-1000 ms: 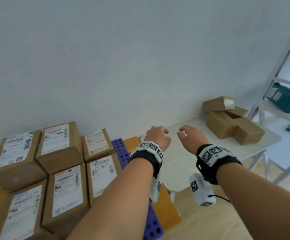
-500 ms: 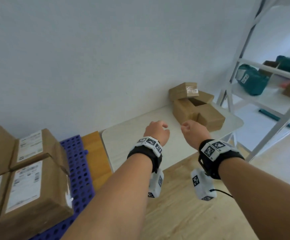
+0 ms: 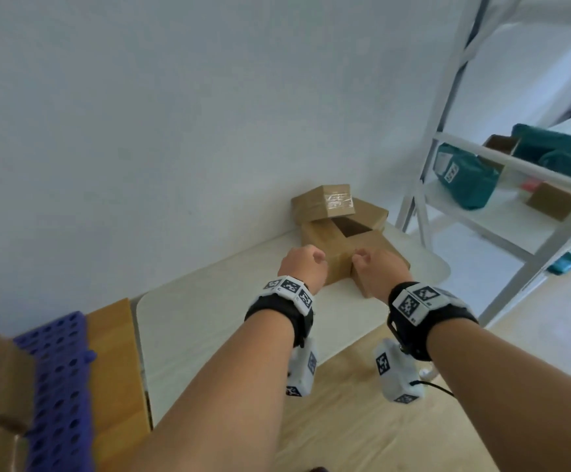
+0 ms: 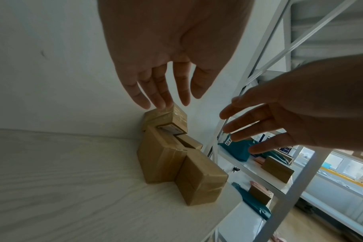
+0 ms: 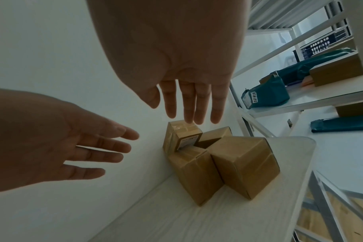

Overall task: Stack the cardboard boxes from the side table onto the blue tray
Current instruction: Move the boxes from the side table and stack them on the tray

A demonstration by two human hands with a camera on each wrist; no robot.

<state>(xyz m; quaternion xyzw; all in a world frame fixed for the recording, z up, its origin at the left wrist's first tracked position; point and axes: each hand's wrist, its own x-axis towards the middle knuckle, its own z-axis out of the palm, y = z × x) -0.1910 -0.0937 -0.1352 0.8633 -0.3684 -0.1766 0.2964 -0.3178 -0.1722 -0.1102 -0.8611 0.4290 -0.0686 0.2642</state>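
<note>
Head view: both hands reach side by side over the white side table [image 3: 229, 311] toward the cardboard boxes [image 3: 342, 229] heaped at its far end against the wall. Left hand [image 4: 162, 54] and right hand [image 5: 176, 54] have fingers spread and straight, holding nothing. The nearest box [image 5: 243, 163] runs lengthwise away from the hands. The blue tray [image 3: 59, 379] lies at lower left.

Left hand [image 4: 172, 41] fingers [image 4: 160, 96] extended, boxes [image 4: 176, 157] below

left hand [image 3: 302, 267], right hand [image 3: 377, 269], both outstretched, fingers extended
</note>
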